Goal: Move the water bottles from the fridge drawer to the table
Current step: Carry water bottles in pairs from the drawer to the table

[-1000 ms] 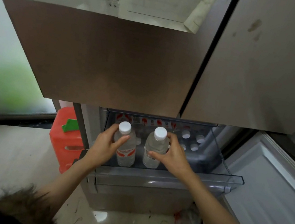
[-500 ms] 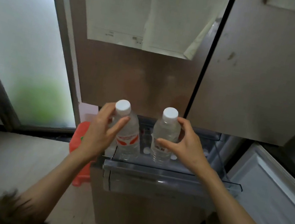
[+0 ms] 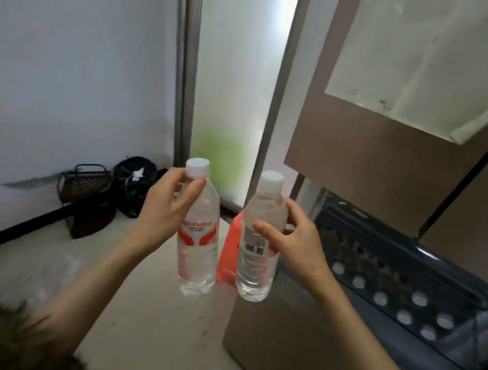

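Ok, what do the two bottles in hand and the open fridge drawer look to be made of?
Left bottle and right bottle: thin clear plastic, glossy, see-through with ribbed bases; white caps look like opaque plastic. Fridge drawer: tinted translucent plastic, probably rigid, since the bottle caps inside show through its wall.

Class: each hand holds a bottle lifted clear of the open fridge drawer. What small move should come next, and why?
Probably keep turning left and carry both away. The left hand and right hand each grip a bottle upright, the drawer lies to the right, and no table is clearly visible.
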`<state>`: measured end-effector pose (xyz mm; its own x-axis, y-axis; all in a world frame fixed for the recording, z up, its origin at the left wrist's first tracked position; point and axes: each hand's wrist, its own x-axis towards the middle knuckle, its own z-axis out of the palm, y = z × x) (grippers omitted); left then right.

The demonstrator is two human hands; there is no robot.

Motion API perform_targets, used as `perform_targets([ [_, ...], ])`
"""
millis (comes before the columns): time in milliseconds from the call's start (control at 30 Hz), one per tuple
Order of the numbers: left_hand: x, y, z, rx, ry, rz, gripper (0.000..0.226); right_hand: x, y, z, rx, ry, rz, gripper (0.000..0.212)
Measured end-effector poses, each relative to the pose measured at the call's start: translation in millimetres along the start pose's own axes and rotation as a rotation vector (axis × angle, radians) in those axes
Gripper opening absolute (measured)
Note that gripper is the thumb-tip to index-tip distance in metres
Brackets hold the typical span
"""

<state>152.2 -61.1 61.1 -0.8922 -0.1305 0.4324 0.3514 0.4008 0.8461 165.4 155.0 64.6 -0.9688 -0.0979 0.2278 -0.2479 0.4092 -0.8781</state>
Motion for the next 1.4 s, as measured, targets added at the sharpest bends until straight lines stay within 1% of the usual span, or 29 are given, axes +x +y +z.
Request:
perform_targets([
  [200, -28, -30, -111, 0.113, 0.198, -0.105, 0.018, 17, -42, 107, 0.055, -0.236, -0.072, 0.063],
  [333, -46, -53, -190, 0.185, 0.314, -0.165, 0.014, 29, -74, 195, 0.093, -0.355, -0.099, 0.076],
  [433, -57, -77, -256, 0.267, 0.377, -0.186, 0.014, 36, -99, 266, 0.088, -0.448, -0.13, 0.069],
  [600, -71, -123, -370, 0.389, 0.421, -0.251, 0.02, 46, -149, 390, 0.067, -0.577, -0.2, 0.068],
  [733, -74, -154, -446, 0.431, 0.472, -0.321, 0.023, 53, -187, 472, 0.023, -0.655, -0.27, 0.065],
  [900, -70, -201, -515, 0.461, 0.5, -0.429, 0.026, 71, -209, 553, -0.05, -0.733, -0.314, 0.073],
  [1000, -61, -234, -546, 0.428, 0.504, -0.476, 0.023, 90, -216, 599, -0.091, -0.78, -0.326, 0.073],
  [1100, -45, -270, -575, 0.38, 0.523, -0.532, 0.025, 117, -223, 646, -0.123, -0.825, -0.324, 0.073],
  [1233, -12, -318, -613, 0.405, 0.547, -0.56, 0.031, 158, -231, 710, -0.152, -0.859, -0.341, 0.077],
  [1400, 52, -382, -675, 0.488, 0.586, -0.618, 0.038, 226, -249, 808, -0.188, -0.908, -0.338, 0.079],
])
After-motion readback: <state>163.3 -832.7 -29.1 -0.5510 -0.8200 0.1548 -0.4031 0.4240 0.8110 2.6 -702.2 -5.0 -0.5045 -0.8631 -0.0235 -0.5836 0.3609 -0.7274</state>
